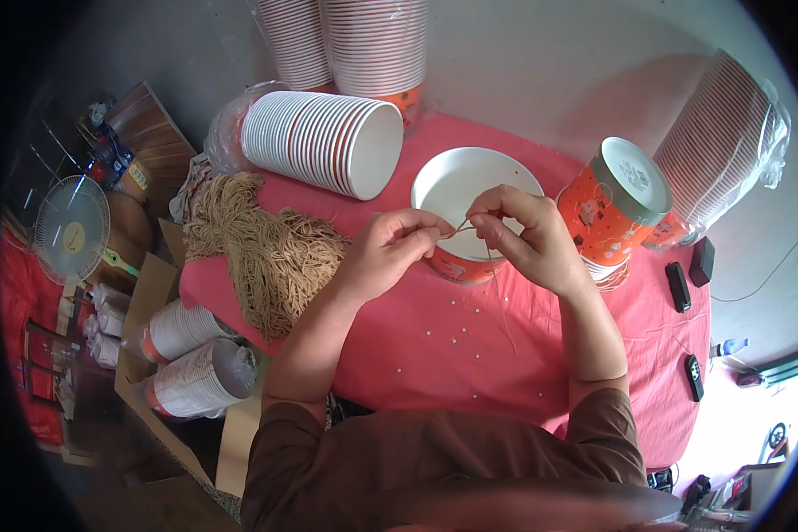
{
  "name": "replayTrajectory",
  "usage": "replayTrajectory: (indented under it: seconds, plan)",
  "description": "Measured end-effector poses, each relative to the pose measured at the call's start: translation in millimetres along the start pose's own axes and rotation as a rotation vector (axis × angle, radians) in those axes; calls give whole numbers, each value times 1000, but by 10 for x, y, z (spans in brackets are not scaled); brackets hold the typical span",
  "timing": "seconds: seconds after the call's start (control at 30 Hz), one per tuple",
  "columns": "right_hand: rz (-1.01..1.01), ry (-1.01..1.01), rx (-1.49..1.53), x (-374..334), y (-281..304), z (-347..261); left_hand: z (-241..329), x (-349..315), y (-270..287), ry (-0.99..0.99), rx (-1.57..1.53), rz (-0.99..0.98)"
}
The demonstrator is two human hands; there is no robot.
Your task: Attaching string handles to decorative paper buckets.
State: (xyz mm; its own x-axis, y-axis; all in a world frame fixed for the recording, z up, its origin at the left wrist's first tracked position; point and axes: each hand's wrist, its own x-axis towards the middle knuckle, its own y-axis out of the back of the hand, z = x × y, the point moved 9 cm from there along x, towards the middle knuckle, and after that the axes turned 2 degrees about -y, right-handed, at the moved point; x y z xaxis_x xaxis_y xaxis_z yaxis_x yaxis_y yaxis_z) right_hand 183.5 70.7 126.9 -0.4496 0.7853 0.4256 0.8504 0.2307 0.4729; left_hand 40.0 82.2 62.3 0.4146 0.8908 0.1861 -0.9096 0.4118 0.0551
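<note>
My left hand (pixel 388 253) and my right hand (pixel 528 238) meet over a paper bucket (pixel 428 188), orange outside and white inside. Between the fingertips of both hands runs a thin tan cord (pixel 496 285), pinched on each side. A loop or crossing seems to form where the hands meet, though it is too small to make out fully. One tail of the cord hangs from my right hand down past the bucket's front. To the left of my left forearm lies a thick heap of similar tan cords (pixel 279 257).
A nested bucket stack (pixel 315 142) lies behind the cords; wrapped stacks (pixel 372 53) stand farther back. Upturned orange buckets (pixel 605 213) and a leaning wrapped stack (pixel 714 146) are at right. Black devices (pixel 678 285) lie near the red cloth's (pixel 399 341) right edge. A carton (pixel 151 284) holds more buckets.
</note>
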Motion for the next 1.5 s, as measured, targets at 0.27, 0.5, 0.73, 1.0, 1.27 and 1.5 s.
replayTrajectory:
  seconds: [0.27,0.5,0.73,1.0,1.27,1.5]
  plan:
    - [48,11,-46,23,19,46,-9,-23,-35,-111,113,-4]
    - [71,191,-297,-3,-13,-37,-183,41,163,-22,-231,87]
    - [130,417,-446,-57,-131,-298,-205,46,162,-10,-258,83]
    - [132,471,-489,-43,-169,-316,-172,29,118,0,-205,61]
    - [167,383,-384,-42,49,-255,-62,1,160,-107,-84,43]
    - [129,343,-265,-49,49,-254,-30,-30,106,-85,-162,4]
